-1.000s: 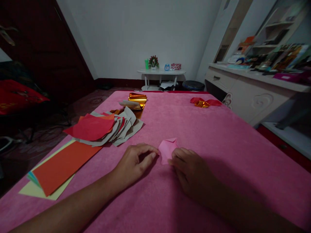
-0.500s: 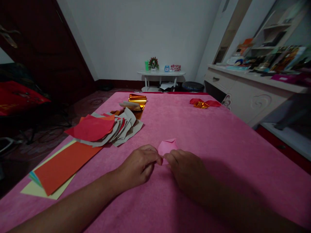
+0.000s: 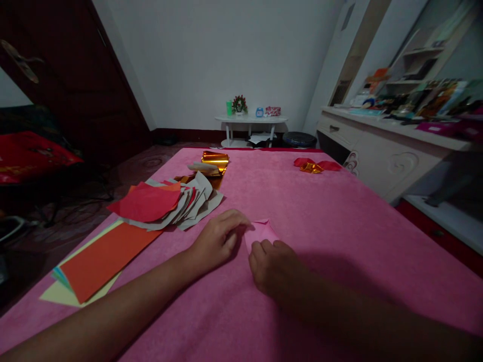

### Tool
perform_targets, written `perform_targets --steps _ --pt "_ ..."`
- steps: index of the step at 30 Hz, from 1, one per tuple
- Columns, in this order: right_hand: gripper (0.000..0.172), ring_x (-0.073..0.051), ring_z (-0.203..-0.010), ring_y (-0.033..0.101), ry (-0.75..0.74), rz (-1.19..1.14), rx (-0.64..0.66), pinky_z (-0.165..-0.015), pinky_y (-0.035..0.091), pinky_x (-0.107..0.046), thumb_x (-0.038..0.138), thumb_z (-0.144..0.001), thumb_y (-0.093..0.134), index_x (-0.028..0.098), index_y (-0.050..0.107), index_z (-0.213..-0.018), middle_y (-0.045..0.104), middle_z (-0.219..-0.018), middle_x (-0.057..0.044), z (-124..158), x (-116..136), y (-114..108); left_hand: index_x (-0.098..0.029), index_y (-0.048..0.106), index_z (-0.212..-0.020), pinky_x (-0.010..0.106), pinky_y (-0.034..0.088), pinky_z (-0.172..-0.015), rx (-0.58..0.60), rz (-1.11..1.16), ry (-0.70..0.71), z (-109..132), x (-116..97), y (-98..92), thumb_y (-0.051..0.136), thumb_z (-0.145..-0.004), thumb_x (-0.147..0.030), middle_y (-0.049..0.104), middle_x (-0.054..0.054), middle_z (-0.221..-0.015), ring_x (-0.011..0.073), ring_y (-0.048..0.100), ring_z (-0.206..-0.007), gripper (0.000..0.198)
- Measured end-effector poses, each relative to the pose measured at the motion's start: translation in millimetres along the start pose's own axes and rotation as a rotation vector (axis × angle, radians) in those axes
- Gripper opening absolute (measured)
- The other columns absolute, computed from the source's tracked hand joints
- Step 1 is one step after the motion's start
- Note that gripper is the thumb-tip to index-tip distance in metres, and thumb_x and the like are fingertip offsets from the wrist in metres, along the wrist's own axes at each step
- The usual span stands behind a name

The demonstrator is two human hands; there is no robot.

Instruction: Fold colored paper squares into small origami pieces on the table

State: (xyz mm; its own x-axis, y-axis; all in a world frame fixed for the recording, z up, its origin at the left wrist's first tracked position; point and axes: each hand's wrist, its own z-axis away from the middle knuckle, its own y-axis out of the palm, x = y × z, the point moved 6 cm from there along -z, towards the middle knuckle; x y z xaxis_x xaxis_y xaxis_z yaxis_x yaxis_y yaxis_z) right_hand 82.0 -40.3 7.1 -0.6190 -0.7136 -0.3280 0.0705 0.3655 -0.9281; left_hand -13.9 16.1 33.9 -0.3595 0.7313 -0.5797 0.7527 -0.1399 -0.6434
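Note:
A small piece of folded pink paper (image 3: 261,231) lies on the pink tablecloth in front of me, close in colour to the cloth. My left hand (image 3: 222,235) pinches at its upper left edge, fingers bent and thumb tucked underneath. Across its lower part, my right hand (image 3: 277,266) is closed on the near edge with curled fingers. The far edge of the paper shows a folded flap. Where the hands cover it, the near side is hidden.
To the left lie an orange sheet (image 3: 109,259) over other coloured sheets and a pile of cut red and grey papers (image 3: 151,201). Behind them is a gold foil roll (image 3: 216,161). Red and gold pieces (image 3: 311,167) lie at the far right.
My left hand has moved up along the paper's left edge. My right hand has shifted down and slightly left, its fingers now curled over the near part. The paper has turned a little.

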Motion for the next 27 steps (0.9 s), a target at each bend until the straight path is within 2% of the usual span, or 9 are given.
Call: perform_targets --steps 6,9,11,14,17,19,23,25,27 --pt "0.011 -0.015 -0.058 0.050 -0.165 -0.076 0.069 -0.049 0.025 -0.029 0.008 -0.082 0.050 0.017 0.053 -0.077 0.057 -0.070 -0.003 14 -31 1 -0.016 0.061 -0.107 0.033 0.044 -0.088 -0.033 -0.126 0.032 -21 18 -11.3 0.045 -0.078 -0.002 0.062 0.007 -0.101 0.0172 0.055 -0.096 0.035" --pt "0.012 -0.014 -0.062 0.051 -0.177 -0.115 0.112 -0.051 0.026 -0.029 0.010 -0.086 0.047 0.017 0.057 -0.086 0.059 -0.077 -0.003 19 -51 5 -0.019 0.061 -0.113 0.033 0.043 -0.091 0.044 -0.138 0.051 -28 24 -5.7 0.045 -0.082 -0.005 0.060 0.008 -0.109 0.0179 0.054 -0.102 0.038" --pt "0.011 -0.014 -0.064 0.050 -0.123 -0.140 0.095 -0.053 0.026 -0.029 0.012 -0.087 0.047 0.018 0.057 -0.087 0.058 -0.079 -0.003 21 -57 3 -0.019 0.063 -0.110 0.032 0.044 -0.090 0.137 -0.108 0.067 -32 28 2.6 0.044 -0.085 -0.006 0.064 0.007 -0.104 0.0169 0.056 -0.099 0.034" --pt "0.010 -0.016 -0.064 0.047 -0.034 -0.166 0.073 -0.053 0.026 -0.030 0.017 -0.086 0.049 0.019 0.055 -0.079 0.056 -0.077 -0.003 21 -52 -5 -0.016 0.067 -0.099 0.030 0.045 -0.086 0.250 -0.043 0.085 -36 32 13.3 0.046 -0.085 -0.007 0.067 0.006 -0.093 0.0155 0.059 -0.090 0.027" --pt "0.013 -0.017 -0.064 0.047 0.039 -0.170 0.036 -0.053 0.027 -0.031 0.019 -0.087 0.050 0.019 0.055 -0.075 0.056 -0.075 -0.004 20 -43 -15 -0.016 0.069 -0.097 0.031 0.045 -0.086 0.248 -0.008 0.086 -36 36 15.2 0.050 -0.084 -0.008 0.067 0.007 -0.093 0.0156 0.059 -0.090 0.025" --pt "0.008 -0.017 -0.065 0.048 0.062 -0.160 -0.006 -0.053 0.029 -0.031 0.017 -0.087 0.050 0.018 0.057 -0.085 0.058 -0.079 -0.005 18 -37 -21 -0.018 0.069 -0.098 0.031 0.045 -0.087 0.233 0.000 0.086 -35 37 14.9 0.051 -0.083 -0.009 0.067 0.007 -0.094 0.0157 0.059 -0.091 0.025" --pt "0.028 -0.021 -0.079 0.053 -0.021 -0.109 -0.125 -0.057 0.036 -0.032 0.013 -0.086 0.049 0.012 0.053 -0.114 0.062 -0.096 -0.010 13 -25 -29 -0.017 0.069 -0.097 0.032 0.045 -0.088 0.224 -0.028 0.085 -32 37 15.6 0.052 -0.082 -0.008 0.067 0.007 -0.094 0.0159 0.059 -0.092 0.025" --pt "0.030 -0.023 -0.083 0.053 -0.063 -0.094 -0.144 -0.060 0.039 -0.033 0.013 -0.086 0.049 0.011 0.053 -0.115 0.062 -0.100 -0.011 10 -19 -29 -0.017 0.070 -0.095 0.031 0.045 -0.088 0.218 -0.043 0.086 -32 37 16.1 0.053 -0.081 -0.007 0.067 0.006 -0.094 0.0160 0.059 -0.092 0.024" --pt "0.024 -0.022 -0.080 0.054 -0.074 -0.086 -0.101 -0.058 0.040 -0.033 0.012 -0.084 0.051 0.012 0.057 -0.108 0.062 -0.094 -0.010 8 -15 -24 -0.017 0.069 -0.095 0.031 0.045 -0.088 0.213 -0.045 0.089 -32 38 16.5 0.052 -0.082 -0.007 0.066 0.006 -0.093 0.0158 0.059 -0.091 0.023"
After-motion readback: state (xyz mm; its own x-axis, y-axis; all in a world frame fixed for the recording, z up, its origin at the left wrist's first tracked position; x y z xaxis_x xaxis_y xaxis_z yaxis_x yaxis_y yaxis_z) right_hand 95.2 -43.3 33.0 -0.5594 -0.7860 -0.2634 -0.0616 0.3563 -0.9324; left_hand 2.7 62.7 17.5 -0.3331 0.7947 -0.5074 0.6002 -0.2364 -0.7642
